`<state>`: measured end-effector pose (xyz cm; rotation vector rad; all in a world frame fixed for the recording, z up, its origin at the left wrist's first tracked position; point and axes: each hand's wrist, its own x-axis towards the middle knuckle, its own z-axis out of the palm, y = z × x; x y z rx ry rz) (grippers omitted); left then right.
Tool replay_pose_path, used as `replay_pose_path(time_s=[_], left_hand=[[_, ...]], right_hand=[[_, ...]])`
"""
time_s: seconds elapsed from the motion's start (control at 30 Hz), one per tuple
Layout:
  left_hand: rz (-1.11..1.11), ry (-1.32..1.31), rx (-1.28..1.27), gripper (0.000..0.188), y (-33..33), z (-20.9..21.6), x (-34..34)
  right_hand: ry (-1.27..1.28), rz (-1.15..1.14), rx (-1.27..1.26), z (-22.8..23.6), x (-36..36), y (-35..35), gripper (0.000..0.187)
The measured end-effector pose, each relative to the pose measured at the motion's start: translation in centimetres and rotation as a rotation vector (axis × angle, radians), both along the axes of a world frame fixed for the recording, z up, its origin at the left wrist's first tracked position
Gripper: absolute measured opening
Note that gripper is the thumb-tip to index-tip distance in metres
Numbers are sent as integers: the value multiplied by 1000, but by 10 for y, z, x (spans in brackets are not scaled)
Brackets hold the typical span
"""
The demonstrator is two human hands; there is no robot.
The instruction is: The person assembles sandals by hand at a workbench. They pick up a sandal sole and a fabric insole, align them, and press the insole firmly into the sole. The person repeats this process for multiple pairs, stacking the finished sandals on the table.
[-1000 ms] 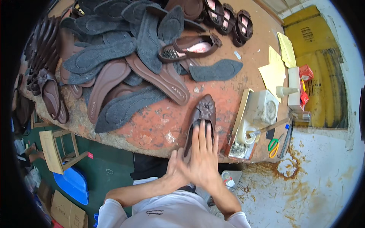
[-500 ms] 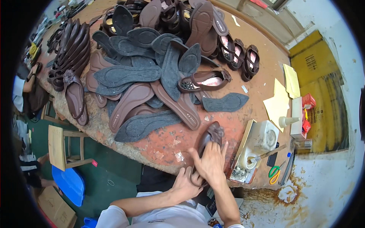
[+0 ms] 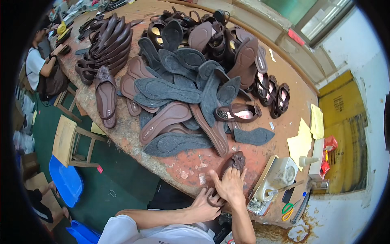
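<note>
At your far left, a co-worker (image 3: 40, 63) sits by the table's edge; nearer you on the green floor are a blue plastic piece (image 3: 65, 179) and a wooden stool (image 3: 65, 140). On the tabletop come a leaning stack of dark shoes (image 3: 111, 46) and, just in front of it, a lone flowered shoe (image 3: 106, 97). Next, a heaped pile of grey insoles (image 3: 168, 90) and brown insoles (image 3: 164, 122) blocks the middle of the table beyond your hands.

Your left hand (image 3: 205, 205) is curled round the heel end of the flower-trimmed shoe (image 3: 236, 156), which lies at the near edge, toe pointing away from you. Your right hand (image 3: 231, 185) is spread, thumb out to the left, middle fingers reaching into the shoe's opening; their tips are hidden.

Beyond, a strapped shoe (image 3: 245, 113) rests against the pile, with more strapped shoes (image 3: 282, 99) farther right. Just right of your right hand, a messy tray (image 3: 256, 201) crowds that side, carrying a whitish container (image 3: 283, 171) and a brush (image 3: 286, 187). Then come green-and-orange scissors (image 3: 287, 210), yellow papers (image 3: 298, 142) and a white box (image 3: 316, 164) with red packets.
</note>
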<state>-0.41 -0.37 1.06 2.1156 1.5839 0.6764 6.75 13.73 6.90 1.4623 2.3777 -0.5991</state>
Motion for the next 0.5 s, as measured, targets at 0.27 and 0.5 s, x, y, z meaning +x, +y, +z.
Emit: replay_pose_path(time_s=[0.27, 0.5], left_hand=[[378, -62, 574, 30, -52, 126, -177], [1161, 190, 718, 40, 3, 80, -407]], right_hand=[[1217, 4, 219, 88, -43, 104, 42], [918, 71, 492, -15, -136, 299, 67]])
